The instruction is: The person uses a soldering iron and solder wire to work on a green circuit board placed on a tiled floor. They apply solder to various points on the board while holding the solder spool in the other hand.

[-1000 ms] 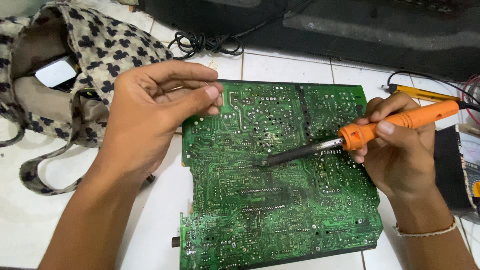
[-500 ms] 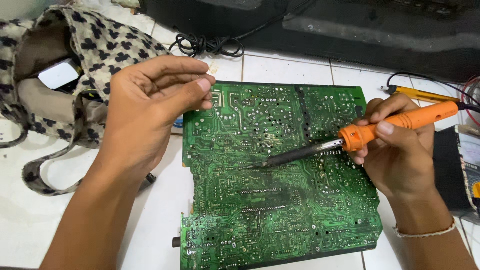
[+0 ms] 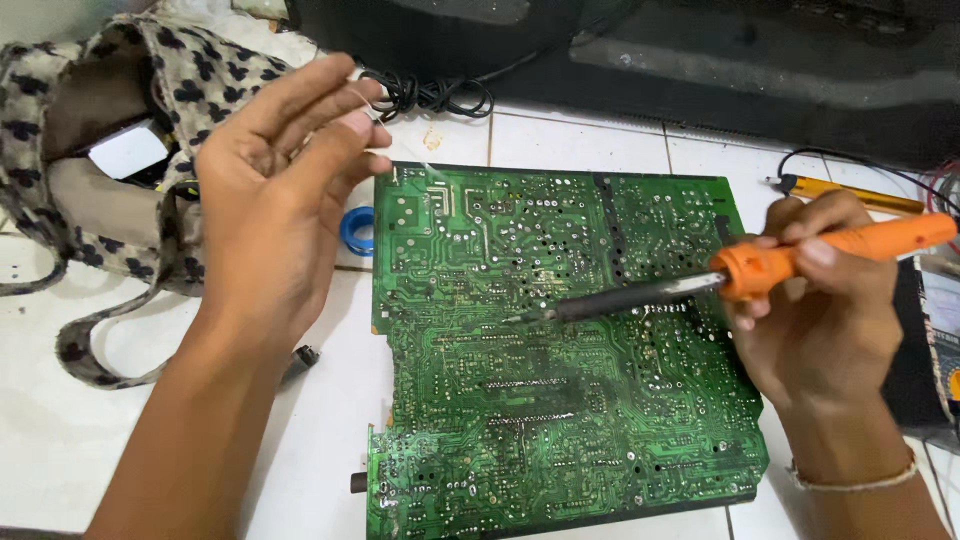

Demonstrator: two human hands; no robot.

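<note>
A large green circuit board [image 3: 560,420] lies solder side up on white tiles. My right hand [image 3: 820,330] grips an orange-handled soldering iron [image 3: 830,250] like a pen. Its dark tip [image 3: 520,318] touches the middle of the board. My left hand [image 3: 280,200] hovers left of the board's upper left corner, thumb pressed to the fingers, and a thin pale wire [image 3: 372,100] shows at the fingertips. Just below that hand, a small blue reel [image 3: 357,230] sits beside the board's edge.
A spotted cloth bag [image 3: 120,70] with a white flat object [image 3: 125,150] inside lies at the left. A coiled black cable [image 3: 430,95] and a big black casing [image 3: 700,60] are behind the board. A yellow-handled tool [image 3: 850,192] and a dark box [image 3: 920,370] sit at the right.
My left hand has lifted off the board's upper left corner and moved left, uncovering the blue reel. The soldering iron has stayed on the same spot.
</note>
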